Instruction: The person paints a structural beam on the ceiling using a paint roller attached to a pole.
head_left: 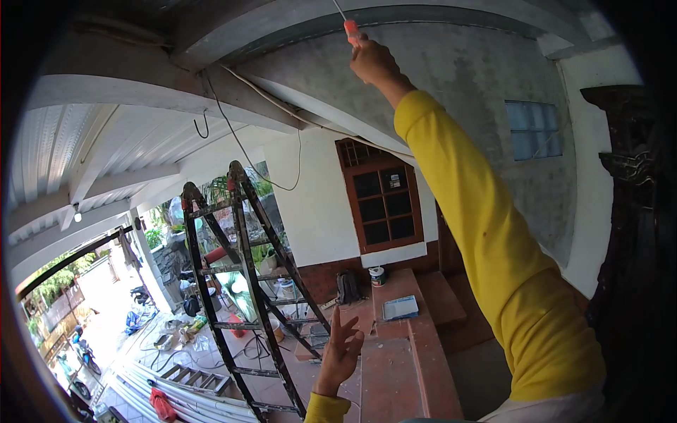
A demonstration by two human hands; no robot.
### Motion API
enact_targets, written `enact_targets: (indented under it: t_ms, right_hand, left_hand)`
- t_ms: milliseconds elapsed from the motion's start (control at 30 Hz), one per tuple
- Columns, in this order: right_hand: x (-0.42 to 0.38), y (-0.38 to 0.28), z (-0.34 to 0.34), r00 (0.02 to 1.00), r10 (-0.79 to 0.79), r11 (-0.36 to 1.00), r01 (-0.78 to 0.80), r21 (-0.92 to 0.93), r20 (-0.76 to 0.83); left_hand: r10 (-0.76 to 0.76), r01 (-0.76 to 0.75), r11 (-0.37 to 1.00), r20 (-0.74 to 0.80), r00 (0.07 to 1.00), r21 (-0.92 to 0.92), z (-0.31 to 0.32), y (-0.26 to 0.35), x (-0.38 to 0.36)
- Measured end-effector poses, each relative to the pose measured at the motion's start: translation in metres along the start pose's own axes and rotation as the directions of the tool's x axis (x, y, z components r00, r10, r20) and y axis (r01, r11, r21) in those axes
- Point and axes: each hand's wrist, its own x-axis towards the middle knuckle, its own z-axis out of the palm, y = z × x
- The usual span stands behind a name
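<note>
My right hand (376, 62), at the end of a raised yellow sleeve, is closed around the orange-red handle of a tool (351, 28). The tool's thin metal shaft points up to the top edge of the view, where its tip is out of sight. Low in the middle, my left hand (341, 352) is held up with its fingers apart and nothing in it. A paint-spattered folding ladder (243, 268) stands just left of my left hand.
Grey beams (233, 106) and a loose cable (243, 151) run overhead. Below are a brown tiled ledge (388, 366), a white-blue tray (400, 308), a paint can (378, 276) and a dark backpack (347, 287). White pipes (169, 395) lie at lower left.
</note>
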Motion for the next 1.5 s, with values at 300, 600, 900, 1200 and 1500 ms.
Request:
enact_targets:
  t_ms: [300, 600, 900, 1200, 1500]
  right_hand:
    - [-0.132, 0.047, 0.001, 0.998, -0.015, 0.999, 0.013, -0.037, -0.059]
    - [-0.146, 0.051, 0.004, 0.989, -0.122, 0.992, 0.118, -0.047, -0.085]
    - [-0.011, -0.047, 0.046, 0.994, -0.097, 0.995, 0.096, 0.023, 0.047]
    - [-0.146, 0.007, 0.054, 0.997, -0.078, 0.997, 0.078, -0.014, -0.008]
    - [-0.108, 0.037, 0.022, 0.979, -0.195, 0.974, 0.187, -0.130, -0.052]
  left_hand:
    - [-0.014, 0.026, 0.987, 0.074, 0.997, -0.158, 0.024, -0.037, -0.026]
    - [-0.076, 0.080, 0.994, 0.062, 0.995, -0.074, 0.018, -0.052, -0.048]
    - [-0.183, 0.182, 0.983, -0.086, 0.979, -0.014, -0.016, -0.062, -0.060]
    - [-0.236, 0.231, 0.969, -0.054, 0.970, -0.086, -0.009, -0.068, -0.089]
    - [-0.274, 0.272, 0.961, -0.050, 0.961, -0.043, -0.006, -0.100, -0.097]
